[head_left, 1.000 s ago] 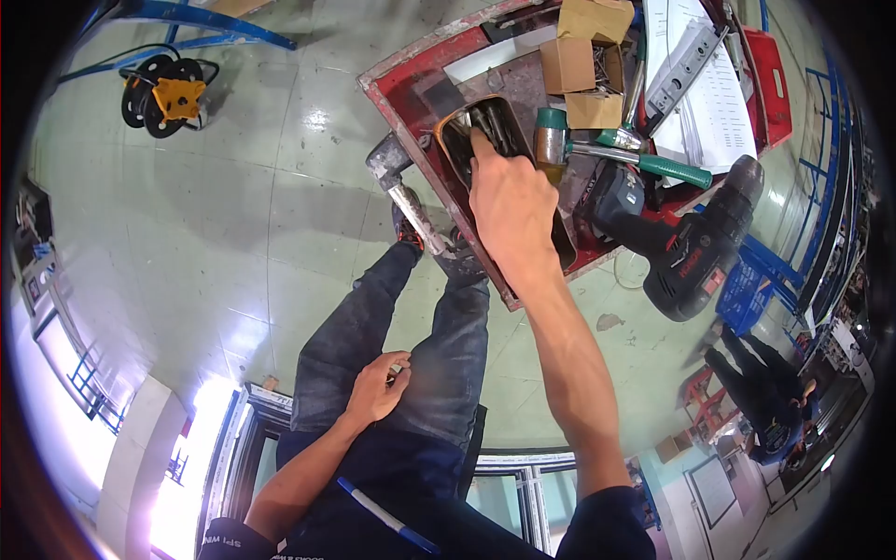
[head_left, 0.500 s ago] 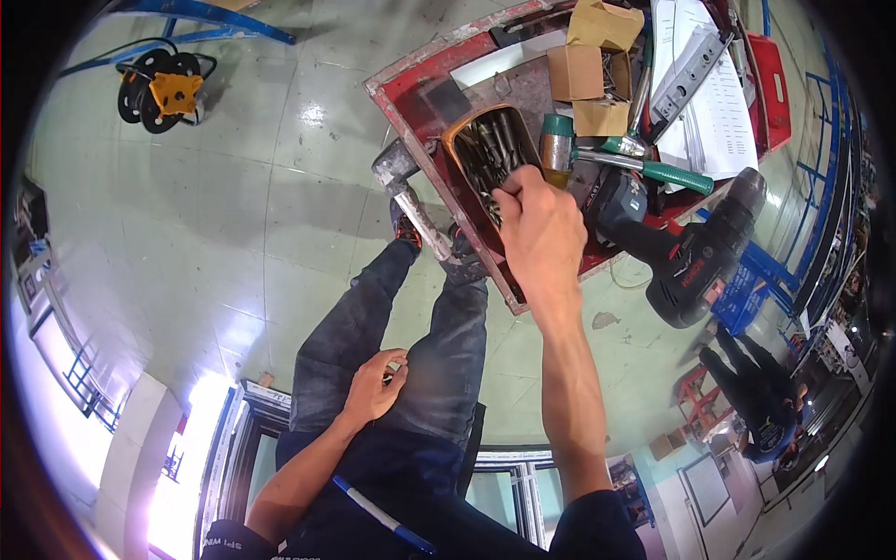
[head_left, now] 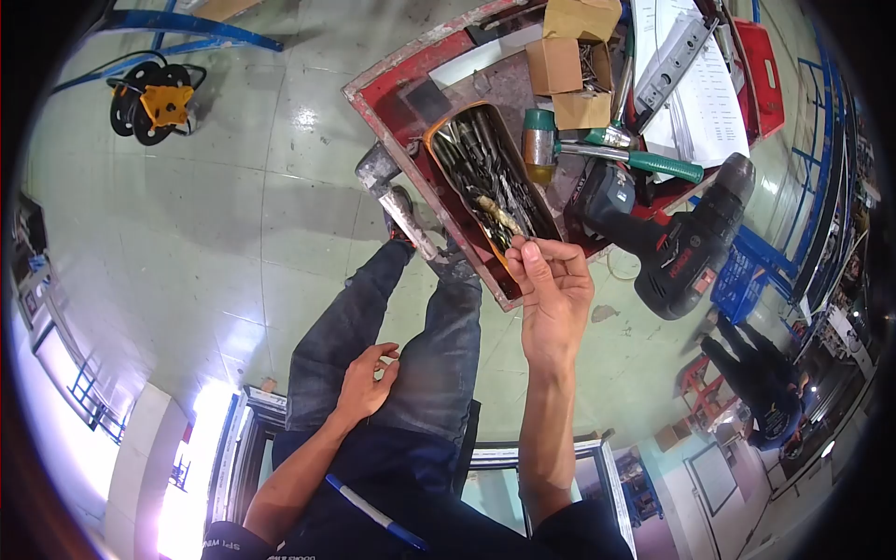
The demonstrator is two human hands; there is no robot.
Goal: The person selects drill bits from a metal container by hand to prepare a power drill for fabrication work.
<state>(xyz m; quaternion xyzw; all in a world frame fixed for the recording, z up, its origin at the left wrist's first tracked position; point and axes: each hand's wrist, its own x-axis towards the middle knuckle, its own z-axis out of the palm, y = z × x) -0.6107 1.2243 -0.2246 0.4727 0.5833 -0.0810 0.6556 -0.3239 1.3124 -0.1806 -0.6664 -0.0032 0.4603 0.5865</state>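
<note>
My right hand [head_left: 557, 299] is turned palm-up at the near end of an open orange-rimmed container [head_left: 432, 140]. Its thumb and fingers are pinched together; whatever lies between the fingertips is too small to make out. Inside the container lie many dark drill bits [head_left: 478, 154] and a pale, yellowish piece [head_left: 499, 215]. My left hand [head_left: 368, 385] rests by my thigh with its fingers loosely curled and apart, holding nothing visible.
The container sits in a worn red tray [head_left: 392, 79]. Around it are a green-handled mallet [head_left: 665, 166], a Bosch cordless drill [head_left: 686, 257], a cardboard box of screws [head_left: 555, 70] and papers [head_left: 709, 121]. A cable reel [head_left: 159, 105] stands left; another person [head_left: 770, 411] is at right.
My right hand has drawn back from the container toward me and rolled palm-up, uncovering the bits. My left hand's fingers have loosened slightly. The view has shifted a little.
</note>
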